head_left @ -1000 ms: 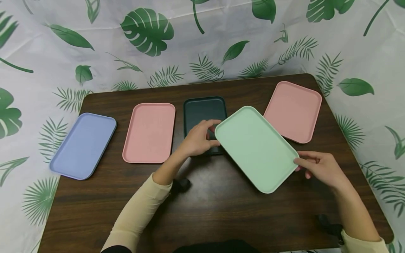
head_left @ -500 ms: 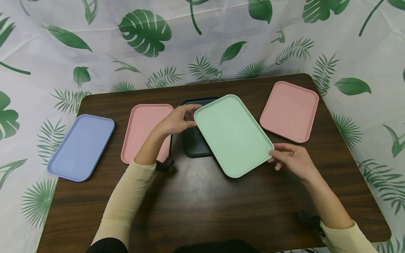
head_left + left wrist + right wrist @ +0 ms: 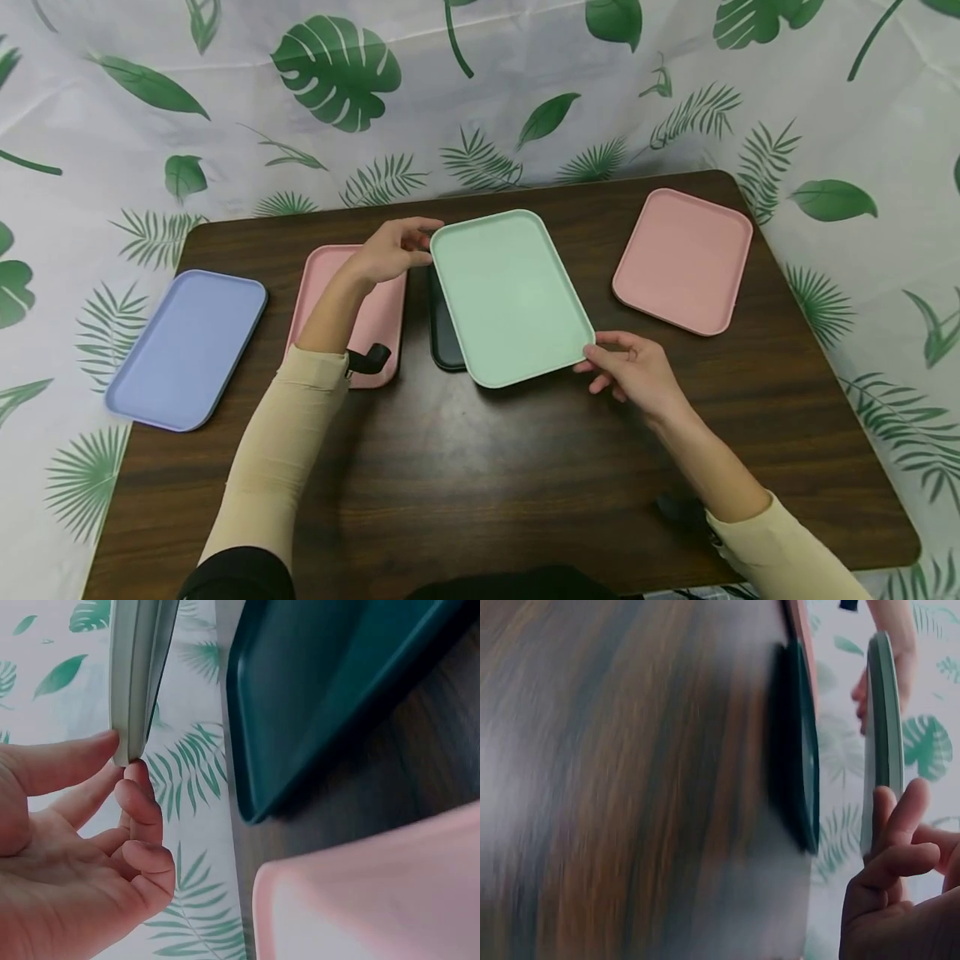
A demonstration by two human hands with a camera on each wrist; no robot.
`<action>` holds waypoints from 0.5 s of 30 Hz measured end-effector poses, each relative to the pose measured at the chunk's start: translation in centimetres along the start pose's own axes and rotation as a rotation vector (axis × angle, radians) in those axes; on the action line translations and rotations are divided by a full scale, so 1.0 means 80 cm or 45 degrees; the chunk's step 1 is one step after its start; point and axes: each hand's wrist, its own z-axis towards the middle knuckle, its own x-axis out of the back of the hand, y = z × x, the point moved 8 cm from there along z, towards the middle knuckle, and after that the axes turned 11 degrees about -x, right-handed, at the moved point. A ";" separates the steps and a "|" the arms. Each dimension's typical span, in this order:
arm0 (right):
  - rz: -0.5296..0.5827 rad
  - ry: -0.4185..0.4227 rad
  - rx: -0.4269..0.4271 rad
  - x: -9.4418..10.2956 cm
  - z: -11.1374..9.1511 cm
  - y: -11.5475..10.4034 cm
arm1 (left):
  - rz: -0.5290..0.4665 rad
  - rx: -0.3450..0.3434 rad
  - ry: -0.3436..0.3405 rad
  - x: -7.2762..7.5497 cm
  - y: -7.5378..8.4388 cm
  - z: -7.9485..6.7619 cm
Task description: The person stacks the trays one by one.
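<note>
My left hand (image 3: pixel 390 248) pinches the upper left corner of a light green tray (image 3: pixel 512 293) between thumb and fingers. At its lower right corner my right hand (image 3: pixel 628 367) pinches the same tray. Both wrist views show the raised tray edge-on, its edge (image 3: pixel 133 682) stepped in layers. Under it lies a dark green tray (image 3: pixel 444 329), mostly covered in the head view; a gap between the two shows in the left wrist view, where the dark tray (image 3: pixel 300 697) rests on the table. In the right wrist view, the fingers (image 3: pixel 900 862) are at the tray's near end.
A pink tray (image 3: pixel 386 321) lies left of the dark one, partly behind my left forearm. Farther left is a blue tray (image 3: pixel 187 350). Another pink tray (image 3: pixel 684 260) lies at the right back of the brown wooden table (image 3: pixel 480 475). A leaf-print cloth (image 3: pixel 450 100) hangs behind.
Both hands have carried the light green tray left and slightly back, turning it straighter, from between the dark and right pink trays to over the dark tray. The other trays stay put.
</note>
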 end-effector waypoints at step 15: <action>0.169 -0.017 -0.027 -0.067 0.020 0.003 | 0.002 0.170 -0.017 0.021 -0.032 0.026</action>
